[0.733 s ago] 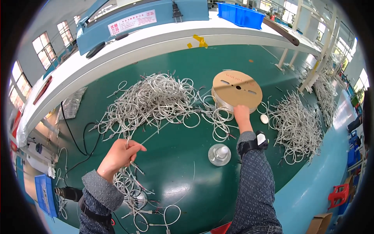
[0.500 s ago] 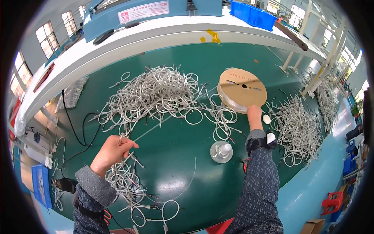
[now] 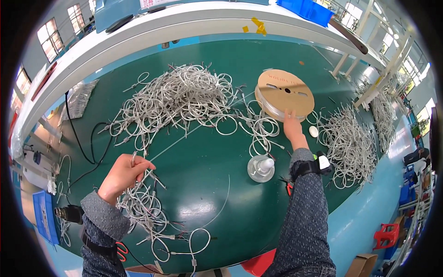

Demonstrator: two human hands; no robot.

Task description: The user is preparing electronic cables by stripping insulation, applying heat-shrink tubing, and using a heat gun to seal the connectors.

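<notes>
Nearest me on the left, a pair of red-handled scissors (image 3: 122,251) shows beside my sleeve, and a small heap of grey cables (image 3: 138,208) lies loose on the green bench (image 3: 258,217). Over the far side of that heap is my left hand (image 3: 123,174), its fingers curled shut in a pinch on a thin clear strip (image 3: 170,146); I can't tell whether a cable is caught in them too. A red-handled tool (image 3: 289,188) lies partly hidden by my right forearm, and a clear bottle (image 3: 261,170) stands upright to its left.

Farther off, my right hand (image 3: 294,125) is loosely open, fingertips touching the near edge of the cardboard-sided spool (image 3: 284,94), which lies flat on the right. The strip slants from my left hand towards it, passing the big cable pile (image 3: 184,87). A white oval piece (image 3: 314,132) sits just right of my right hand, near another cable pile (image 3: 348,145). Farthest, a blue bin (image 3: 307,11) rests on a white shelf (image 3: 184,25).
</notes>
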